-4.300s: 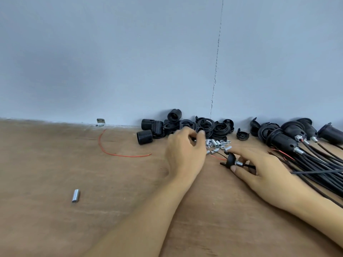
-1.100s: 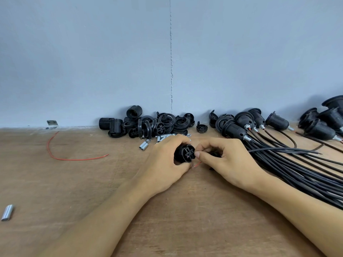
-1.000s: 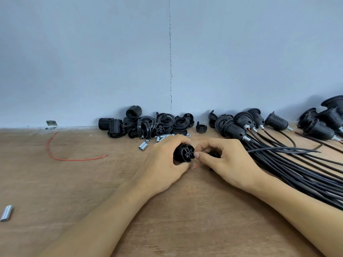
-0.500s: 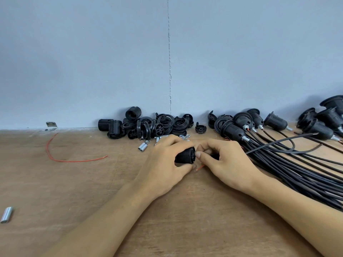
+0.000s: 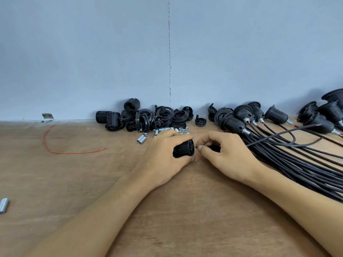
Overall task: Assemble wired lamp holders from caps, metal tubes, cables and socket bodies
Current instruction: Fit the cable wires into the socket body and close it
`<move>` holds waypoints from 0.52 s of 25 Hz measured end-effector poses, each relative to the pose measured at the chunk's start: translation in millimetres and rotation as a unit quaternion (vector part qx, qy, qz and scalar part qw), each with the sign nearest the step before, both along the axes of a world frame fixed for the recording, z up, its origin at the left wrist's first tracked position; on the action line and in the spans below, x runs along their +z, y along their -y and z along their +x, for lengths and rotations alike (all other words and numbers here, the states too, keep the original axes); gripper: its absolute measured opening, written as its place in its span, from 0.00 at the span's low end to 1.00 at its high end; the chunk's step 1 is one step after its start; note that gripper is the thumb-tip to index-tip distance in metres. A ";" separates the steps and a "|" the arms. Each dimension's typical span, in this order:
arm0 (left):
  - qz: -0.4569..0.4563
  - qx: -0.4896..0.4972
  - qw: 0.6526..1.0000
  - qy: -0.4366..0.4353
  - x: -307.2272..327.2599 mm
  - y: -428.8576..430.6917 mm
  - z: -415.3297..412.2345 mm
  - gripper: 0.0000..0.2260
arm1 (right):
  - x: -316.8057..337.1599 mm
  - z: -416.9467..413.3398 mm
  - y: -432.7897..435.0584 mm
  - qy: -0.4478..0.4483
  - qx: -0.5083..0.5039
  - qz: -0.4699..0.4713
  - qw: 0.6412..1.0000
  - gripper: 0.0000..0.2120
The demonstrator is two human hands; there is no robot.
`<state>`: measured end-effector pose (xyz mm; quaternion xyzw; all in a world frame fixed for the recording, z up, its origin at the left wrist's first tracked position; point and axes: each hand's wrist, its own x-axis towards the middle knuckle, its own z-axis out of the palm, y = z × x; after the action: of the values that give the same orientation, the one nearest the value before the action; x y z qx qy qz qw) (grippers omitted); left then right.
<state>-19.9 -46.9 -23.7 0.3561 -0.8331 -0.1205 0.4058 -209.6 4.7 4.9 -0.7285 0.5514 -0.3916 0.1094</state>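
My left hand (image 5: 163, 160) grips a black ribbed socket body (image 5: 183, 149) lying on its side on the wooden table (image 5: 74, 182). Just to its right, my right hand (image 5: 228, 154) pinches a thin wire end against the socket's open end and holds a black cap (image 5: 214, 148), mostly hidden under the fingers. A red wire tip (image 5: 199, 158) pokes out below my fingers. A black cable (image 5: 278, 134) arcs away from my right hand to the right.
Loose black socket bodies and caps (image 5: 148, 118) are piled against the blue wall. Small metal tubes (image 5: 142, 139) lie in front of them. Finished holders with cables (image 5: 287, 154) fan out at right. A red wire (image 5: 55, 147) and one stray tube (image 5: 3, 205) lie at left.
The socket body has turned in my left hand from end-on to sideways. My right hand has closed in against its end, and the black cable has lifted into an arc.
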 end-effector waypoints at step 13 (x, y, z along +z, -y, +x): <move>-0.023 0.017 0.999 0.023 1.2 0.9 -2.2 0.18 | -6.6 4.1 4.4 -0.029 -0.025 0.004 0.999 0.07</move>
<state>-22.1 -47.8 -22.6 0.3631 -0.8387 -0.0861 0.3967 -205.5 0.3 -1.7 -0.7251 0.5740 -0.3705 0.0863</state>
